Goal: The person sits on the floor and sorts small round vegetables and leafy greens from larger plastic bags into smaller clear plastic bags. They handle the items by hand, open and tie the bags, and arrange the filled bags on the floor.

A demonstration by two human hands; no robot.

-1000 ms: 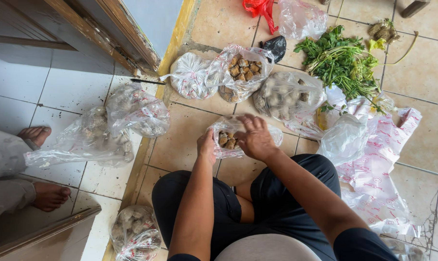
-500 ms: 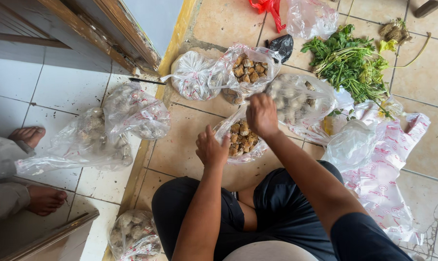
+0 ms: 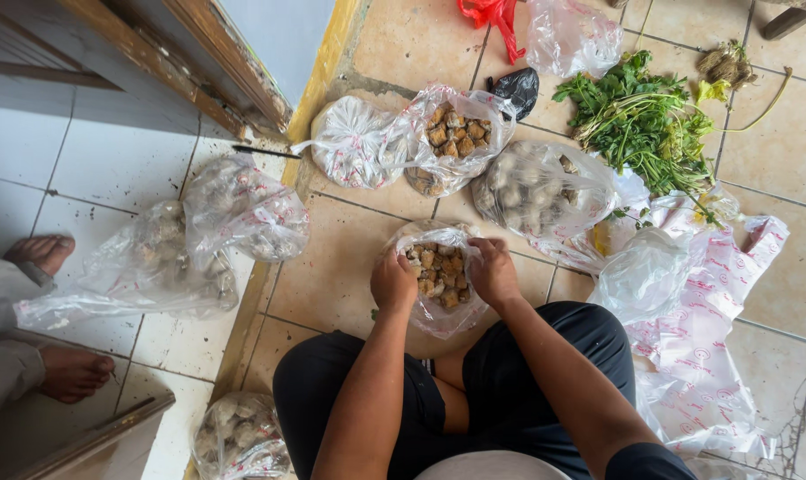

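I sit on the tiled floor with a clear plastic bag [image 3: 438, 313] of brown chunks in front of my knees. My left hand [image 3: 392, 281] grips the bag's left rim and my right hand [image 3: 493, 271] grips its right rim, holding the mouth spread so the brown pieces [image 3: 437, 271] show. Just beyond it lie another open bag of the same brown chunks [image 3: 452, 135], a tied white bag [image 3: 354, 142] and a larger bag of pale round pieces [image 3: 536, 188].
A bunch of green leafy herbs [image 3: 638, 116] lies at the far right beside crumpled plastic sheets [image 3: 696, 338]. More filled bags [image 3: 243, 209] sit left on the white tiles by a yellow door sill [image 3: 319, 71]. Another person's bare feet [image 3: 43, 253] are at the left edge.
My right hand has come back from reaching over the far bags to the near bag's right rim. Both hands now hold the bag open on the floor.
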